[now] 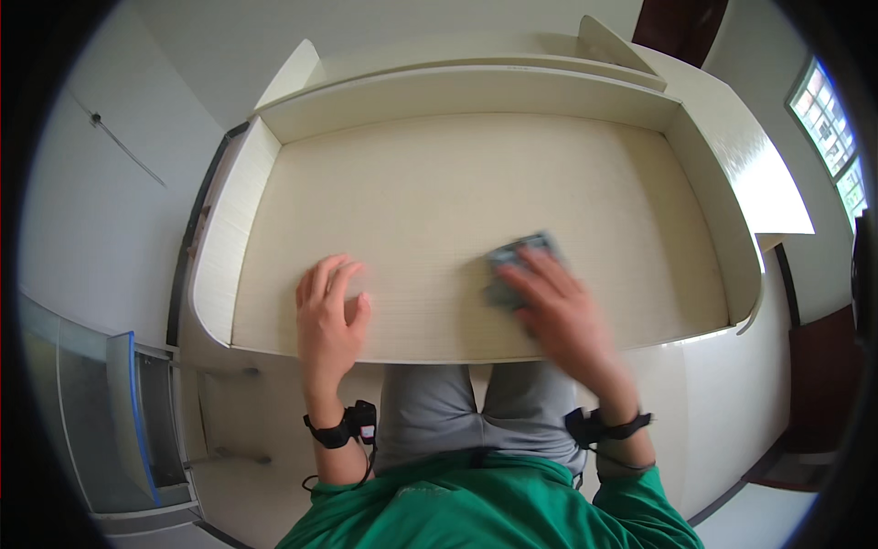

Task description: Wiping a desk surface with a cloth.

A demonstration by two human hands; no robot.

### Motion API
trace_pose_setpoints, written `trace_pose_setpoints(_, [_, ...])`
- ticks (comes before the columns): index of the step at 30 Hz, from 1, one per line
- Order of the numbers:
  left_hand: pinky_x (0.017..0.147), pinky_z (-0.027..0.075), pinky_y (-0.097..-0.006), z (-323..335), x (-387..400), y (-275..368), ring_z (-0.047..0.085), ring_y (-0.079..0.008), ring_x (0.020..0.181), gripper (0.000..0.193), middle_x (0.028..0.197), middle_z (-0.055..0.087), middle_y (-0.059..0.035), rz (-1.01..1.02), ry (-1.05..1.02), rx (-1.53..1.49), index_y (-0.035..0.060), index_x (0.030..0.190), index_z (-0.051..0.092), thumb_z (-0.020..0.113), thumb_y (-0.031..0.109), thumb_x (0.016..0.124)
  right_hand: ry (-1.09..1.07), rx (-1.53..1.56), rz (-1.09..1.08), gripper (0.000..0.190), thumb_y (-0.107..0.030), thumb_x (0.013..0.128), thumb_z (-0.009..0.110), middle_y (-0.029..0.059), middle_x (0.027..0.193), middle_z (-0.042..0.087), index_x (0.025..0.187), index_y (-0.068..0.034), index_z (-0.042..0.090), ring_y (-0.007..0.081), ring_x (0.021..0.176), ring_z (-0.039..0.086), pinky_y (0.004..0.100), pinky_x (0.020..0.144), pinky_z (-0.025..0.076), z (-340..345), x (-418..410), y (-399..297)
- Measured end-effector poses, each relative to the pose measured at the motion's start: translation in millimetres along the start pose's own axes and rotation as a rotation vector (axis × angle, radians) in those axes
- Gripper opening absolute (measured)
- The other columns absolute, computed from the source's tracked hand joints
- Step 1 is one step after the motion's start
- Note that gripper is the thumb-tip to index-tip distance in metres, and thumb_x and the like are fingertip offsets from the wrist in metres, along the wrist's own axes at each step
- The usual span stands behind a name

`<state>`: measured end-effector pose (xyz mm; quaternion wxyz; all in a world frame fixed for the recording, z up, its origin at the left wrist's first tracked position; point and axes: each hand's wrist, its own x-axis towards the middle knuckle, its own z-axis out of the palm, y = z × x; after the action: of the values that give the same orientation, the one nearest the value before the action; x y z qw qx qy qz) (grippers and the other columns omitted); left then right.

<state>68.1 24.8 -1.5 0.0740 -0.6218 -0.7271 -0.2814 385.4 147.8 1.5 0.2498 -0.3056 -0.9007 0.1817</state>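
Note:
A folded grey-green cloth [506, 296] lies on the pale wood-grain desktop [425, 185], right of its middle. My right hand [559, 309] presses on it with the fingers spread over its upper part; hand and cloth are blurred. At the desktop's front left, my left hand [331, 309] rests with curved, parted fingers and holds nothing. Each wrist bears a black strap with a small device and a cable.
Low panels [473, 89] wall the desktop at the back, left and right. Behind stands a narrow shelf [480, 62] with upright ends. A glossy side surface [748, 144] adjoins at the right. A glass-fronted cabinet [82, 412] stands at the lower left.

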Motion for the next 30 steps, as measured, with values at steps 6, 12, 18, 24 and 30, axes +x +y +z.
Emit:
trace_pose_setpoints(6, [0.117, 0.043, -0.0496, -5, 5, 0, 0.058, -0.0371, 0.133, 0.037, 0.142, 0.063, -0.0127, -0.008, -0.015, -0.002, 0.0055, 0.132, 0.067, 0.069, 0.009, 0.095, 0.228, -0.29, 0.497, 0.043, -0.004, 0.096, 0.072, 0.0199, 0.173, 0.041, 0.139, 0.001, 0.065, 0.0403, 0.161, 0.037, 0.048, 0.13, 0.035, -98, -60, 69])
trace_pose_setpoints(12, [0.117, 0.043, -0.0495, -8, 3, 4, 0.057, -0.0376, 0.134, 0.037, 0.143, 0.062, -0.013, -0.008, -0.015, -0.007, 0.0053, 0.133, 0.066, 0.069, 0.01, 0.096, 0.232, -0.208, 0.287, 0.05, -0.005, 0.102, 0.062, 0.0304, 0.162, 0.048, 0.15, 0.004, 0.051, 0.0495, 0.157, 0.038, 0.0534, 0.13, 0.034, -21, -20, 46])
trace_pose_setpoints(18, [0.117, 0.043, -0.0488, 3, 5, 4, 0.057, -0.0379, 0.136, 0.037, 0.144, 0.062, -0.0131, 0.019, -0.043, 0.008, 0.0059, 0.134, 0.066, 0.068, 0.01, 0.097, 0.172, -0.117, -0.263, 0.041, -0.014, 0.091, 0.066, 0.0261, 0.144, 0.062, 0.123, 0.01, 0.069, 0.0458, 0.143, 0.052, 0.0535, 0.123, 0.043, 87, 44, -61])
trace_pose_setpoints(24, [0.117, 0.043, -0.0494, 2, 2, 3, 0.058, -0.0375, 0.135, 0.039, 0.143, 0.063, -0.0124, -0.017, -0.018, -0.021, 0.0074, 0.135, 0.067, 0.068, 0.01, 0.096, 0.043, -0.048, -0.254, 0.045, -0.013, 0.089, 0.072, 0.0203, 0.157, 0.057, 0.131, 0.001, 0.07, 0.0431, 0.152, 0.047, 0.0581, 0.126, 0.039, 34, 21, -30])
trace_pose_setpoints(30, [0.118, 0.042, -0.0522, -3, 3, 0, 0.057, -0.0379, 0.135, 0.053, 0.143, 0.063, -0.0145, 0.014, 0.024, -0.031, 0.0051, 0.146, 0.059, 0.071, 0.011, 0.095, 0.285, -0.366, 0.418, 0.044, 0.0, 0.096, 0.07, 0.0187, 0.163, 0.054, 0.14, -0.001, 0.067, 0.0407, 0.154, 0.047, 0.0471, 0.124, 0.044, -72, -70, 92])
